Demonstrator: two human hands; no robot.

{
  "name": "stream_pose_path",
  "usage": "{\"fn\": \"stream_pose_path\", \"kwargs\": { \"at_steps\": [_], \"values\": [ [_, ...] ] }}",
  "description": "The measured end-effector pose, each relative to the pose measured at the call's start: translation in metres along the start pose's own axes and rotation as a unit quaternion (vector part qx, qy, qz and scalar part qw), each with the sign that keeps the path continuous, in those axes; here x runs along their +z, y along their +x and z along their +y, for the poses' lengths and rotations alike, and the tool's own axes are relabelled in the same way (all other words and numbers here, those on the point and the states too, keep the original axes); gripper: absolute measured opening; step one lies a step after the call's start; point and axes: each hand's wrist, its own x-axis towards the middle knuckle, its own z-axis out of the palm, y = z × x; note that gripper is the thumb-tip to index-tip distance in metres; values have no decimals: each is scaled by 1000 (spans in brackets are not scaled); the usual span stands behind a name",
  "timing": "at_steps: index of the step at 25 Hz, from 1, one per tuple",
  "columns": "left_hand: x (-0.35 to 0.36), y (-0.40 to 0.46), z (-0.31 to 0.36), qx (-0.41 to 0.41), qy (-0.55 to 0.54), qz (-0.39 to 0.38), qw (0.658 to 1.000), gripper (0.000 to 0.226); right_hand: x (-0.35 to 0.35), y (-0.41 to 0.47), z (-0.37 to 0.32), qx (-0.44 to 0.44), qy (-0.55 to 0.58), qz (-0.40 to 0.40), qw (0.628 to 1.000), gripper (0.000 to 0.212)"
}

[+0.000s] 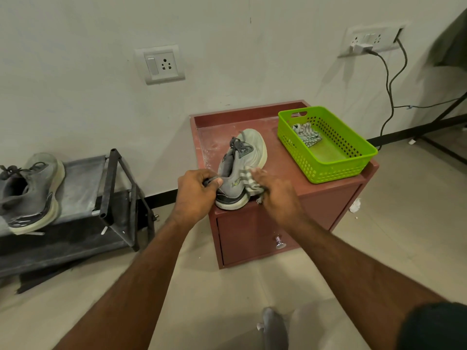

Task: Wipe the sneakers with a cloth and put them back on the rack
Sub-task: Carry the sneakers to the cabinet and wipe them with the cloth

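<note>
Head view. Count: two sneakers, two cloths, one basket, one rack, one cabinet.

Sneaker one (240,170) lies tipped on its side on the cabinet tabletop (285,160), toe toward the wall, heel overhanging the front edge. The left hand (195,195) grips the heel collar, fingers curled round it. The right hand (275,192) presses a striped cloth (249,180) against the outer heel side, fingers bent over the cloth. The two hands are close together, the heel between them.

Sneaker two (30,193) rests on the top shelf of the rack (111,188), well apart to the left.

The green basket (328,168) occupies the right part of the tabletop, its near corner projecting past the edge, and holds the second cloth (305,133). Bare tabletop lies between sneaker one and the basket. Open floor (227,299) lies in front of the cabinet and between cabinet and rack
</note>
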Motion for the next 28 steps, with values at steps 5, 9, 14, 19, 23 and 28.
{"fn": "stream_pose_path", "kwargs": {
  "at_steps": [5,9,14,19,23,28],
  "values": [
    [-2,3,-2,3,6,7,1000,10,-8,0,-15,-84,-1,-22,996,55],
    [0,2,-4,16,0,-9,1000,10,1,-5,-17,-144,-29,-74,986,43],
    [1,1,-3,17,2,-14,1000,9,-22,6,-2,20,24,24,999,48],
    [-2,2,-6,23,-6,-44,999,13,-13,3,-5,-127,5,-118,985,48],
    [-1,2,-7,26,-19,-53,998,12,-27,14,20,54,-24,-28,998,48],
    [-7,7,-10,22,-90,-114,989,19,-21,5,3,-93,46,-121,987,52]
  ]
}}
